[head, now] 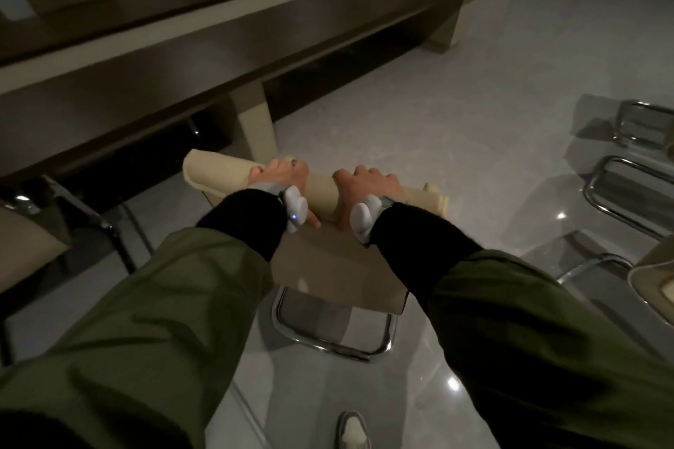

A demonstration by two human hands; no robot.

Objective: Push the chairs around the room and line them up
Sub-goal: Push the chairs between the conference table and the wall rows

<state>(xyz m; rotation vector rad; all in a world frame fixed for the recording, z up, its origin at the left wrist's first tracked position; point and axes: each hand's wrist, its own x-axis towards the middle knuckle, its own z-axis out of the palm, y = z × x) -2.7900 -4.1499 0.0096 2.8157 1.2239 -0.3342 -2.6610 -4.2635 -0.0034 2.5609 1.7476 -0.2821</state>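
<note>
Dim, soft, glare-specked, edge-warped.

Beige chrome-framed chair stands upright beside table.

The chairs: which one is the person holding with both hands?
The cream chair in the centre: left hand and right hand grip its top edge. The other chairs stand untouched.

hands: left, right grip chair backrest | dim, seemingly beside table
</note>
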